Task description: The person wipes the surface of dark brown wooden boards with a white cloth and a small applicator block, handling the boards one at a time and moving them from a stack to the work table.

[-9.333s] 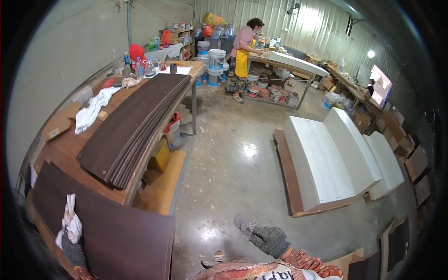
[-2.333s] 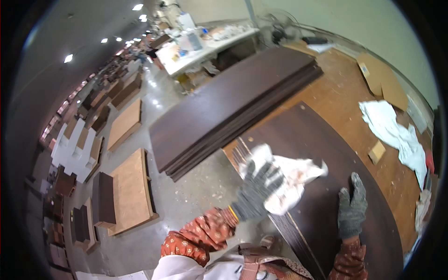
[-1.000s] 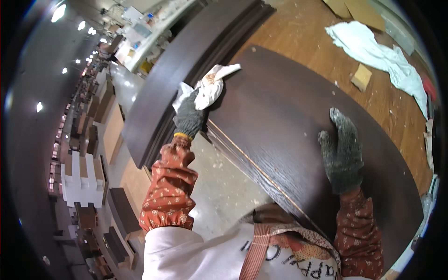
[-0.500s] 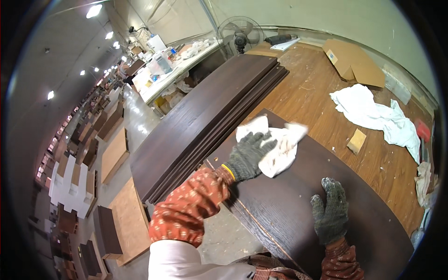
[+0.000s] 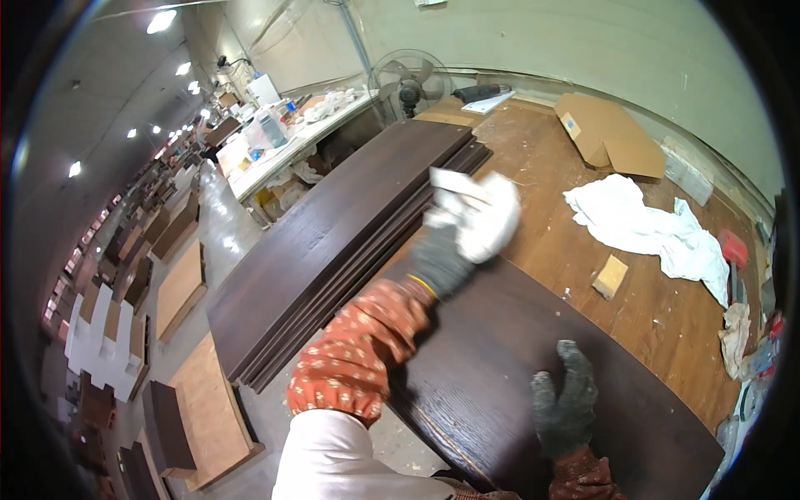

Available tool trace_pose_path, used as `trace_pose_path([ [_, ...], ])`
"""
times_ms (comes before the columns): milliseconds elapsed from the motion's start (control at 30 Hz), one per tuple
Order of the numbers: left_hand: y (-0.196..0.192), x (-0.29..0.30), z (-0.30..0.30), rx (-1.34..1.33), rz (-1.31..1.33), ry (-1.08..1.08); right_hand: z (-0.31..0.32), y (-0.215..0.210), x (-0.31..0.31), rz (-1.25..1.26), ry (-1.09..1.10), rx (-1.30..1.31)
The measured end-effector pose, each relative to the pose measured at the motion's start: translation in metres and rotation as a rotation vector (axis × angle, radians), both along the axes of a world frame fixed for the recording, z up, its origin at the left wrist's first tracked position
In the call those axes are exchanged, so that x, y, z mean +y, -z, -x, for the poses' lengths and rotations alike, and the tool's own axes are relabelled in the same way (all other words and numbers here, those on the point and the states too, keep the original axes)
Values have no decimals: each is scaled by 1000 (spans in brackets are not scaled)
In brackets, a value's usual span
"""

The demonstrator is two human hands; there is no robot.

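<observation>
In a dark grey knitted glove, my left hand (image 5: pixel 444 260) grips a bunched white cloth (image 5: pixel 481 218), blurred by motion. The cloth is at the far end of a dark brown wooden panel (image 5: pixel 492 350) and hides that end. My right hand (image 5: pixel 567 398), gloved the same way, lies on the panel's nearer part with thumb and fingers apart, holding nothing. Patterned red sleeve covers are on both forearms. Along the left of this panel sits a stack of similar dark panels (image 5: pixel 342 225).
On the wood-grain table (image 5: pixel 533 167) lie a yellowish block (image 5: pixel 611 277), a loose white cloth (image 5: pixel 642 225) and a folded cardboard piece (image 5: pixel 612 137). A fan (image 5: pixel 409 87) stands at the back, near a cluttered white bench (image 5: pixel 292 137). Boards on low stacks (image 5: pixel 179 292) fill the floor at left.
My left hand has swept the cloth away from me, toward the panel's far end. My right hand stays on the panel. The whole view has shifted slightly.
</observation>
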State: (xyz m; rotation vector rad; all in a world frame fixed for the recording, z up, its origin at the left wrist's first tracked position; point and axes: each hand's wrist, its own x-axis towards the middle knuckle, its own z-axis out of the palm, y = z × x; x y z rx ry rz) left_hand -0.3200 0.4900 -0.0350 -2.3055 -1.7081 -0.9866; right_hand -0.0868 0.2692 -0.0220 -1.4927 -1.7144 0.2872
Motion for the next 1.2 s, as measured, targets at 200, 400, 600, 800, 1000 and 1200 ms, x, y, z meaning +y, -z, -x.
trace_pose_path([
  [200,16,-133,-100,229,-12,490,2,-21,-8,-416,3,-319],
  [400,-33,-209,-19,-28,119,662,-12,-2,3,-60,-322,-529],
  [600,8,-250,115,111,98,58,-12,19,8,16,-115,-759],
  [800,17,-235,130,114,-121,110,-29,11,14,284,122,-685],
  [1000,37,-197,137,23,40,248,100,26,64,-78,-150,-723],
  [1200,48,-183,150,45,-44,319,201,13,182,-57,-59,-575],
])
